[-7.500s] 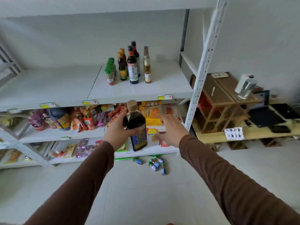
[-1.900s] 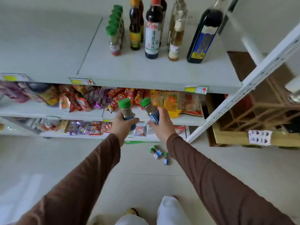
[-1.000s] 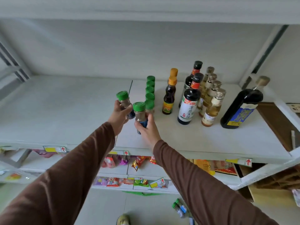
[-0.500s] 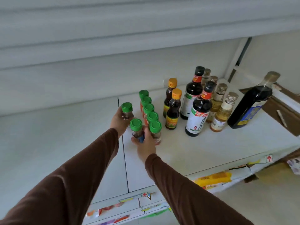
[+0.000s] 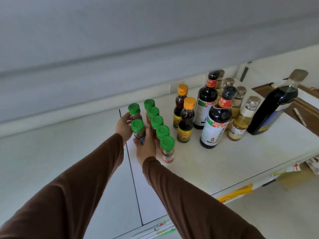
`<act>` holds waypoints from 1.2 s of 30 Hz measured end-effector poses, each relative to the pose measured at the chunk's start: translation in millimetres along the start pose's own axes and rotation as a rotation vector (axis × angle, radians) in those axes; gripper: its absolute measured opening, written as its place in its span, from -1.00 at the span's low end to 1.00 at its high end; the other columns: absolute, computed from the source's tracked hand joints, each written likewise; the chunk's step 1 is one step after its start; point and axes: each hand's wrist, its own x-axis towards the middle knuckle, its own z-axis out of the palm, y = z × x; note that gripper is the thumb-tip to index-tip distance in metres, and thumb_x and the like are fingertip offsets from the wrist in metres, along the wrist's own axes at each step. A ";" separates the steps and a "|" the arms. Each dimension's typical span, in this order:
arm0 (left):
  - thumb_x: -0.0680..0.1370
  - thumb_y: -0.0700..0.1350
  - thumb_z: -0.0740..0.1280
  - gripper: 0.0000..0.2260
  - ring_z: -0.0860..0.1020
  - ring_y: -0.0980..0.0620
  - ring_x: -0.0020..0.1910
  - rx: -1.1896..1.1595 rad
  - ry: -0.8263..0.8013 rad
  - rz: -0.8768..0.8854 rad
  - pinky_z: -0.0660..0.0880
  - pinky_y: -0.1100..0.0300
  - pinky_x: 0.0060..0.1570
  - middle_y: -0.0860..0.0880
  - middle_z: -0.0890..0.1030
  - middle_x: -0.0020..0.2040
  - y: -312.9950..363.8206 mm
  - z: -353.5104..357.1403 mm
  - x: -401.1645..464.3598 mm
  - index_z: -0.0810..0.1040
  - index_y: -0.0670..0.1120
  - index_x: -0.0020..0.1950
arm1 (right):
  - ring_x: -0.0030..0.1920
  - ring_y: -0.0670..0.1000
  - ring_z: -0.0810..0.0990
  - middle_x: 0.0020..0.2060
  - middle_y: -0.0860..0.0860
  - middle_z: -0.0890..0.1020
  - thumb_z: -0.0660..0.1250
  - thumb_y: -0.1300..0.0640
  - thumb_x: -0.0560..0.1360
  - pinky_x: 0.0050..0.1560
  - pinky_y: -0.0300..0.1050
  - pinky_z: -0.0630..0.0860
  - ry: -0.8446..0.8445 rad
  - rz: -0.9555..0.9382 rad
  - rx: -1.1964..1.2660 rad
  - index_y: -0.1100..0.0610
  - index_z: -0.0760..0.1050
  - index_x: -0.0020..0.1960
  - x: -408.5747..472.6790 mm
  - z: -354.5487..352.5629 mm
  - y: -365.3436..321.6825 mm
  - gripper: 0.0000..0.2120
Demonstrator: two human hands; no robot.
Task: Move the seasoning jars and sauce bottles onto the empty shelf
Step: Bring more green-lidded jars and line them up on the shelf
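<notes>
On the white shelf, my left hand grips a green-capped seasoning jar and my right hand grips another green-capped jar just in front of it. Both jars stand low at the shelf surface, left of a row of several green-capped jars. Right of that row stand two orange-capped bottles, two dark sauce bottles with red neck labels, several pale vinegar bottles and a large dark bottle.
The left shelf panel lies beside a seam. The upper shelf's underside hangs close overhead. A brown wooden surface sits at far right, and price tags line the front edge.
Both hands have lowered their jars further onto the shelf, beside the green-capped row. The view has moved closer and tilted.
</notes>
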 end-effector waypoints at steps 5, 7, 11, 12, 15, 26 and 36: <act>0.51 -0.42 0.32 -0.60 0.66 -0.13 0.07 -0.139 -0.086 -0.081 0.58 0.24 -0.21 -0.17 0.65 0.16 -9.4 -5.4 1.9 0.57 -0.11 0.29 | 0.31 -0.13 0.44 0.34 -0.08 0.48 0.39 0.33 0.48 0.40 -0.20 0.34 0.041 0.006 -0.003 -0.03 0.36 0.39 9.8 6.7 -3.7 -0.44; 0.53 -0.36 0.36 -0.51 0.64 -0.11 0.14 -0.260 -0.097 -0.151 0.61 0.18 -0.09 -0.16 0.57 0.29 -16.0 -9.4 -3.0 0.46 -0.09 0.44 | 0.38 -0.05 0.41 0.39 -0.04 0.45 0.40 0.31 0.48 0.39 -0.22 0.31 0.048 0.010 -0.027 -0.01 0.34 0.42 10.3 5.6 -2.8 -0.42; 0.60 -0.36 0.29 -0.51 0.53 -0.11 0.22 -0.294 -0.039 -0.200 0.54 0.07 0.13 -0.13 0.44 0.32 -19.6 -15.6 -28.2 0.34 -0.13 0.52 | 0.50 0.04 0.30 0.51 0.04 0.33 0.39 0.27 0.51 0.49 -0.09 0.24 0.005 0.050 -0.110 0.06 0.21 0.54 6.7 -1.8 0.7 -0.33; 0.60 -0.36 0.28 -0.52 0.52 -0.10 0.21 -0.291 -0.041 -0.199 0.54 0.06 0.15 -0.13 0.44 0.30 -20.5 -16.4 -35.1 0.35 -0.14 0.51 | 0.53 0.06 0.26 0.54 0.05 0.29 0.37 0.29 0.51 0.52 -0.07 0.19 -0.015 0.067 -0.130 0.08 0.17 0.56 3.9 -4.2 1.3 -0.31; 0.60 -0.36 0.28 -0.54 0.54 -0.08 0.18 -0.247 -0.078 -0.195 0.54 0.07 0.18 -0.12 0.49 0.25 -25.7 -16.8 -50.1 0.38 -0.13 0.49 | 0.58 0.04 0.11 0.59 0.02 0.14 0.28 0.30 0.57 0.50 -0.19 0.03 -0.071 0.102 -0.225 0.11 0.08 0.60 -11.5 -15.5 0.6 -0.33; 0.53 -0.26 0.40 -0.68 0.63 -0.09 0.05 -0.008 -0.050 -0.079 0.57 0.09 0.01 -0.10 0.61 0.15 -23.3 0.6 -58.1 0.57 -0.09 0.27 | 0.55 0.04 0.21 0.56 0.05 0.23 0.20 0.28 0.61 0.53 -0.06 0.20 -0.224 0.177 -0.148 0.06 0.05 0.60 -53.9 -37.9 8.3 -0.37; 0.44 -0.20 0.50 -0.57 0.61 -0.14 -0.03 0.076 -0.015 -0.024 0.60 0.02 -0.08 -0.07 0.57 0.17 -13.9 10.7 -48.6 0.47 -0.02 0.25 | 0.54 0.05 0.25 0.55 0.08 0.26 0.19 0.25 0.62 0.53 -0.01 0.23 -0.294 0.139 -0.258 0.08 0.08 0.60 -66.5 -51.4 3.1 -0.40</act>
